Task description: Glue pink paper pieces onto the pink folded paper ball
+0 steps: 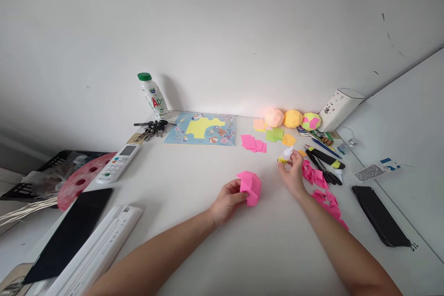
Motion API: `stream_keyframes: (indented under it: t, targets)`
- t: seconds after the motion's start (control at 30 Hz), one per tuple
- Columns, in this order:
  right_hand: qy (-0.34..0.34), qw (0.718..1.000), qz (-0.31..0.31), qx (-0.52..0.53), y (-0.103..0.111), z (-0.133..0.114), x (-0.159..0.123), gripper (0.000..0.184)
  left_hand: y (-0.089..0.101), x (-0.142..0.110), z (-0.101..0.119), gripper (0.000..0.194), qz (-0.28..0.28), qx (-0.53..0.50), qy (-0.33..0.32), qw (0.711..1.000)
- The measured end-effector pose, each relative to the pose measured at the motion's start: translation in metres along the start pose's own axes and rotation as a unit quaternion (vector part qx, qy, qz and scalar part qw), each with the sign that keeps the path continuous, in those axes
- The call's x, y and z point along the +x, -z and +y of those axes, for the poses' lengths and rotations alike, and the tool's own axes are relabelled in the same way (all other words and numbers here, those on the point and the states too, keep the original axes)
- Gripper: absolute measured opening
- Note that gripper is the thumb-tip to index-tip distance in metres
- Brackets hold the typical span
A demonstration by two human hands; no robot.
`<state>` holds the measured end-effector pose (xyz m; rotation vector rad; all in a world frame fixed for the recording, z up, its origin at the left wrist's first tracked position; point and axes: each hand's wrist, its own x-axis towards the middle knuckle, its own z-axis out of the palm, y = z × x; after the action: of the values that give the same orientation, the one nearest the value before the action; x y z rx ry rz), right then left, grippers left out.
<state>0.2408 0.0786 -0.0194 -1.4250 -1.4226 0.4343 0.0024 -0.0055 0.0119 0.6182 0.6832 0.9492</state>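
Pinched thumb to fingers, the left hand [225,203] gripped the left edge of a faceted pink paper shape [253,185] above the near middle of the table [187,175]. From where I stood, I couldn't tell whether the shape touched the surface. Farther off to the right, the right hand [293,172] was curled partly closed, thumb and fingertips around a small white-and-yellow bottle [287,153], which was tilted. Hand and hand stood well apart, and so did the bottle and the shape.

Just right of the right hand lay loose folded pink papers [317,176], with more of them strewn nearer along the same side. Beside them I saw a black-and-yellow tool [335,161] and, farther on, a blue pen [326,147]. Past the hands were little groups of pink sheets [249,142], green sheets [275,134] and orange sheets [289,139].

At the far edge three faceted balls stood in a row: a peach ball [274,117], an orange ball [293,119] and a green-and-pink ball [311,121], the last just beside a white box [338,111]. Off to the far left were a blue booklet [175,136], some keys [152,129] and a green-capped bottle [154,97]; a black pouch [379,217] lay at the right.
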Motion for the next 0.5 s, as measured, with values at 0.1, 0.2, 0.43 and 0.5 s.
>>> stream_keyframes:
  t: [0.1,0.2,0.43,0.5]
  targets:
    - [-0.020,1.000,-0.014,-0.007,0.003,0.003,0.004,0.056,0.003,0.001,0.000,0.017,-0.001,0.001,-0.002,1.000]
    - [-0.034,0.999,-0.031,-0.019,0.004,0.003,0.005,0.041,0.007,0.003,0.001,0.015,-0.009,-0.010,0.034,0.999]
    - [-0.007,0.996,-0.083,0.019,0.007,-0.029,-0.009,0.034,0.010,0.007,0.000,0.014,-0.032,0.011,0.080,0.996]
    - [0.024,0.988,-0.143,0.044,0.009,-0.051,-0.017,0.031,0.010,0.006,-0.001,0.017,-0.031,0.031,0.086,0.995]
